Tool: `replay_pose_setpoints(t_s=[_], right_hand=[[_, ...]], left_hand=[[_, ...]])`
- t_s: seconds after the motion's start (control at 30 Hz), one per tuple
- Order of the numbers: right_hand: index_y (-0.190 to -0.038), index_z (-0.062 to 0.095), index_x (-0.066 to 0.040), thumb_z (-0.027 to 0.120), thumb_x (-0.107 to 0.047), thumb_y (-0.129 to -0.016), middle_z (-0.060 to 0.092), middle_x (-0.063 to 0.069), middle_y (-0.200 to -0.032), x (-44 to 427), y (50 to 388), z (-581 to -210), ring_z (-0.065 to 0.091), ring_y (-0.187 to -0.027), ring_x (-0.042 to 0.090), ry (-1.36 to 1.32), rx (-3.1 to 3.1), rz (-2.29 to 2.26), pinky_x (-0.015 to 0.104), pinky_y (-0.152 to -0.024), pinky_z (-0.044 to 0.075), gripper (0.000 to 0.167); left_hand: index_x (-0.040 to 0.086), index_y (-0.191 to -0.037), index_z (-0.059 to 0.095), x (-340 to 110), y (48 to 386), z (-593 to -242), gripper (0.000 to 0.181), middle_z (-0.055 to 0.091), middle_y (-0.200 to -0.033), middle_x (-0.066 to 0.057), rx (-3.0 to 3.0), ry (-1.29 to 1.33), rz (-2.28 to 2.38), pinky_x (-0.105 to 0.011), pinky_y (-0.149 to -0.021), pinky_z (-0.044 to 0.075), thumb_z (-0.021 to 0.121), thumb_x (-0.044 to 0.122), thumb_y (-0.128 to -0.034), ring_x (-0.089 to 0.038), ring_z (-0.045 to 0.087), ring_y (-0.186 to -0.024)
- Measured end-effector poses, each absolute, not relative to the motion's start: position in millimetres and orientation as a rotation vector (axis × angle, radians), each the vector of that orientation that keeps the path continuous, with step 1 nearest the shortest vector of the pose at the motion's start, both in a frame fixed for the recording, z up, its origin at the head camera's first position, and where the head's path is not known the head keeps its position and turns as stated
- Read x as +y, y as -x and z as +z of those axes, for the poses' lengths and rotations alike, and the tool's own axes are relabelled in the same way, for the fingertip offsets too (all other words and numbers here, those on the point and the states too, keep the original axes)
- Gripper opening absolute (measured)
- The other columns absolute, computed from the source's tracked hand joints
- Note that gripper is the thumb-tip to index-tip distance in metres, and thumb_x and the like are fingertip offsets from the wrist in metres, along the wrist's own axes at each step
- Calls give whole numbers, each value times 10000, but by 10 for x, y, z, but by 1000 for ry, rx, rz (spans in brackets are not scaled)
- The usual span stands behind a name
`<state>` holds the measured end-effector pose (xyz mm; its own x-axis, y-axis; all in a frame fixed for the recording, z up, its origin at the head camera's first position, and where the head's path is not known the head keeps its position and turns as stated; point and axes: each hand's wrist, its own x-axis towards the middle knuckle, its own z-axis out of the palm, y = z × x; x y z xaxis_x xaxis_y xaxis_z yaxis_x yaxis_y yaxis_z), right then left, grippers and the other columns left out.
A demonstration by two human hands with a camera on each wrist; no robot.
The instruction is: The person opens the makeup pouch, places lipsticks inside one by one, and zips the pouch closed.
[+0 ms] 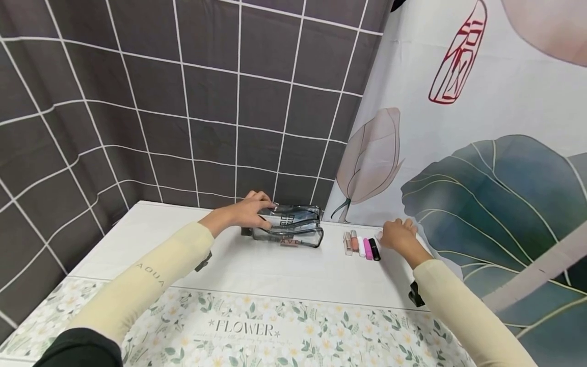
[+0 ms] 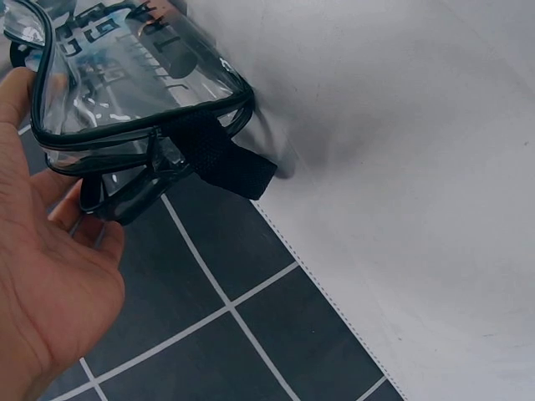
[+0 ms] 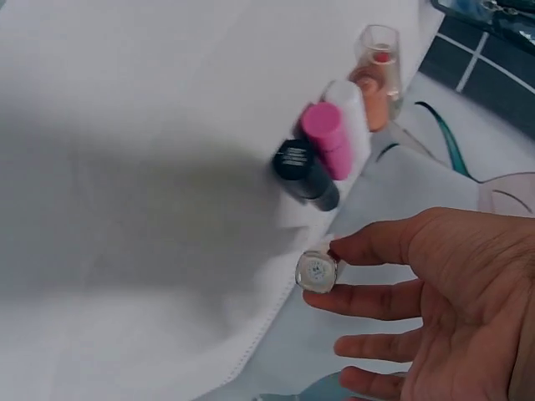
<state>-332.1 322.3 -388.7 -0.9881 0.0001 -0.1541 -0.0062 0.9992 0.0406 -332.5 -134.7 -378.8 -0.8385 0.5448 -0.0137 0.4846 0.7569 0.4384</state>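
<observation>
My left hand (image 1: 247, 210) grips the end of a clear zip pouch (image 1: 293, 227) with black trim, thumb in front and fingers behind. In the left wrist view, the pouch's black strap (image 2: 221, 159) sticks out past the left hand (image 2: 58, 292). Between thumb and index finger, my right hand (image 3: 460, 292) pinches a lipstick tube (image 3: 317, 270) with a round label on its pale end; its other fingers are spread. Beside it stand a black tube (image 3: 305, 171), a pink tube (image 3: 328, 138), a white tube (image 3: 349, 113) and an orange-toned tube (image 3: 372, 92), with a clear-capped tube (image 3: 382, 42) behind.
The white tabletop (image 1: 220, 265) has a floral cloth (image 1: 257, 331) along its front. Behind the pouch hangs a dark grid-patterned curtain (image 1: 206, 92). A white leaf-print curtain (image 1: 403, 61) hangs at the right, close to the right hand.
</observation>
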Motion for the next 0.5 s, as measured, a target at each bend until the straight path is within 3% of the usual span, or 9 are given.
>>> replay_pose_setpoints(t_s=[0.27,0.5], right_hand=[[-931,710,42,634,-108,-993,564,387,-1200,3066,3314,-3767,409,-1247,622,99,3099,-3,762,-1087,373,180],[-865,699,17,664,-134,-1013,572,432,-1316,2920,3301,-3767,383,-1411,706,188,3192,-26,833,-1154,342,214]], left_hand=[[11,-1650,554,-1353,3307,-3770,798,469,-1644,-180,2821,-828,633,-596,-1253,450,739,375,-964,-357,384,-1456],[17,-1654,550,-1354,3314,-3822,793,454,-1663,-181,2816,-815,642,-607,-1253,446,730,375,-969,-361,372,-1470]])
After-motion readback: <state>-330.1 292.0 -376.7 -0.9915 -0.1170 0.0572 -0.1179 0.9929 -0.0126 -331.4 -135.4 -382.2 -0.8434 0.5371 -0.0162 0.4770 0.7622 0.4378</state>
